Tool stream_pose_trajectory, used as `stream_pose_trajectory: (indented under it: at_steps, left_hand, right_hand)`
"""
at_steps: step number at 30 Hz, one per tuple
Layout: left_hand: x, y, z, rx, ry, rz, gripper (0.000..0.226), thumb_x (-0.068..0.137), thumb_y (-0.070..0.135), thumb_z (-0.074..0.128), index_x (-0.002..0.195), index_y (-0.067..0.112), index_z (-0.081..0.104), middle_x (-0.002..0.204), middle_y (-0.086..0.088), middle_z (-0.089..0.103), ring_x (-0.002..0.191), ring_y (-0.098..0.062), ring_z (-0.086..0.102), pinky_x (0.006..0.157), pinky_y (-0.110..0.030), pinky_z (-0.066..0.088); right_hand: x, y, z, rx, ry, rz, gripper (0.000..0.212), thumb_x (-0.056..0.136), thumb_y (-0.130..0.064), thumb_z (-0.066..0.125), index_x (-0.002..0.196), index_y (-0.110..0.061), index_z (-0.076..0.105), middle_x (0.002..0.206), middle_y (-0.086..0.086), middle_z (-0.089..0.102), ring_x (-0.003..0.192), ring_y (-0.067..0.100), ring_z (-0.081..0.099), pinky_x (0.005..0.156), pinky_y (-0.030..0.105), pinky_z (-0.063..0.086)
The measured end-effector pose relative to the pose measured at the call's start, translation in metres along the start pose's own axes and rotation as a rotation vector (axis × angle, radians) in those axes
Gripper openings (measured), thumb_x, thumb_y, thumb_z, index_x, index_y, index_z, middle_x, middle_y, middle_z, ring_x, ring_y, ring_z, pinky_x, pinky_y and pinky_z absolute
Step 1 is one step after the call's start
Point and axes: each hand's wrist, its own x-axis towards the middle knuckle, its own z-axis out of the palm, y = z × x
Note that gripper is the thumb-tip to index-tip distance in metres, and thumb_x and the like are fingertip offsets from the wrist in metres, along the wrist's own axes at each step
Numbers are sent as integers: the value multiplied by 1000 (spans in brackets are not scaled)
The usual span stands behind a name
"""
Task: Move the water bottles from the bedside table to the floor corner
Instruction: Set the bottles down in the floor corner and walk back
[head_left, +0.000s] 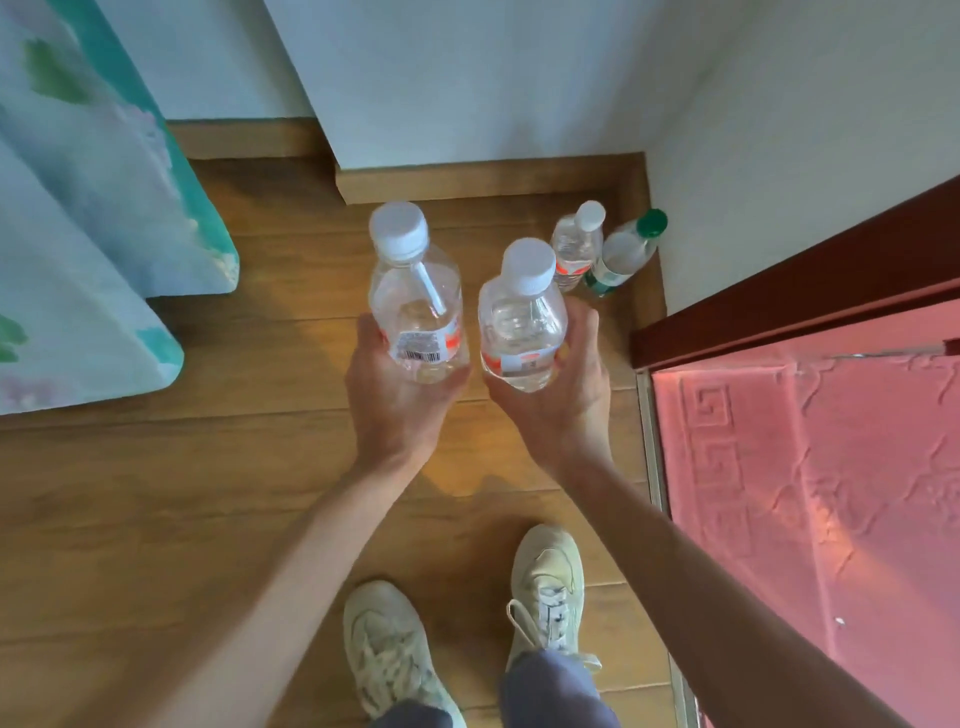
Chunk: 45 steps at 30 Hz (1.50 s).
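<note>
- Bottles, clear and white-capped, are held upright above the wooden floor (208, 467): the left bottle (415, 296) in the left hand (400, 400), the right bottle (522, 322) in the right hand (563, 400), fingers curled round each lower half.
- A small white-capped bottle (575, 252) and a green-capped bottle (626, 254) stand side by side in the floor's far right corner.
- A pink mat (810, 467) lies at the right edge; floral fabric (98, 208) hangs at the left.

No word or number can be read. The label (426, 344) of the left-hand bottle (415, 296) shows a barcode (422, 356) and blurred print; the right-hand bottle (522, 322) has a blurred label too.
</note>
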Motion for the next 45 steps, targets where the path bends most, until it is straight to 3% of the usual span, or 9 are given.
stream_pose_trajectory:
  at_steps: [5,12,14,22,28,36,39,42,45]
  left_hand:
    - [47,-46,37,-63,-40,68,81,56,28,94,122,12,51,102,11,69,89,5,65,74,-9,48]
    - [110,-91,76,-58,-50,169,92,47,39,94,123,7,52,105,6,69,90,5,65,76,-9,48]
    - [126,-101,86,-41,-52,181,87,49,37,95,120,9,53,104,5,70,91,0,66,77,-14,51]
    - [168,-122,121,-85,-9,276,72,56,32,94,112,14,51,103,5,68,93,-2,65,77,-15,51]
    - [180,-134,140,-61,3,322,75,54,39,93,108,25,43,103,0,64,93,-13,64,77,-37,55]
    - [179,-143,157,-71,16,316,70,53,15,95,104,11,48,90,24,51,80,6,55,68,-11,45]
    - [178,-144,160,-69,29,307,67,55,16,94,103,10,48,88,21,51,82,13,53,67,-6,41]
    - [178,-144,162,-57,44,300,66,55,14,93,100,14,45,87,19,50,81,12,53,66,-7,41]
    - [178,-147,164,-29,33,269,70,55,14,94,101,16,41,91,9,56,85,-6,56,73,-22,49]
  right_hand:
    - [42,36,37,9,-20,41,90,62,-29,89,137,-19,42,120,-7,63,111,15,58,88,18,38]
    - [96,81,83,4,7,-23,87,63,-26,89,136,-18,42,118,-10,60,106,8,55,88,13,37]
    - [108,93,93,3,17,-41,83,63,-25,88,133,-16,44,113,-14,56,104,5,53,82,5,32]
    - [143,130,118,-26,81,-59,77,65,-31,87,128,-16,46,105,-14,51,99,8,53,80,17,34]
    - [156,142,127,-35,120,-76,74,66,-30,87,127,-15,48,104,-16,48,95,0,46,80,20,37]
    - [161,153,132,-73,115,-60,77,67,-32,87,129,-14,47,106,-16,46,99,1,46,84,20,38]
    - [161,155,132,-71,120,-47,76,66,-32,87,129,-15,48,106,-17,48,100,4,50,84,21,40]
    - [160,155,133,-66,125,-45,75,66,-33,88,128,-16,49,107,-16,50,104,11,56,87,26,44]
    - [160,156,133,-71,132,-43,74,66,-34,87,127,-16,49,109,-14,52,106,14,57,88,28,45]
